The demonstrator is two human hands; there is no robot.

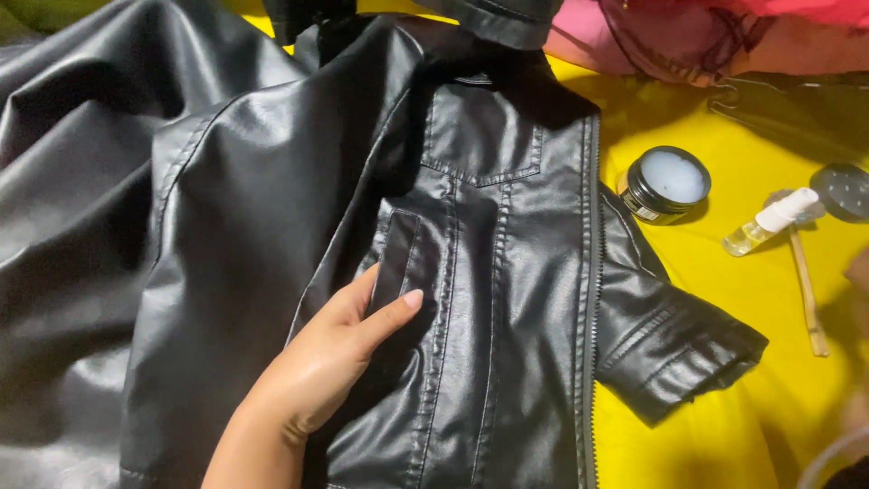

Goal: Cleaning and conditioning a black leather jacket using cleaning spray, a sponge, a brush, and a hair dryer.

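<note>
A black leather jacket (507, 272) lies spread on a yellow sheet (724, 426), its zipper edge running down the right side and one cuffed sleeve (674, 349) sticking out to the right. My left hand (330, 358) reaches in from the bottom. Its fingers are tucked under a fold of the jacket front beside a slanted pocket (396, 258), and the thumb presses on top, pinching the leather. My right hand is out of the picture.
To the right of the jacket, an open round black tin (665, 184) holds pale cream; its dark lid (842, 190) lies further right. A small clear spray bottle (768, 224) and a thin wooden stick (807, 294) rest nearby. Pink cloth (634, 36) lies at the top.
</note>
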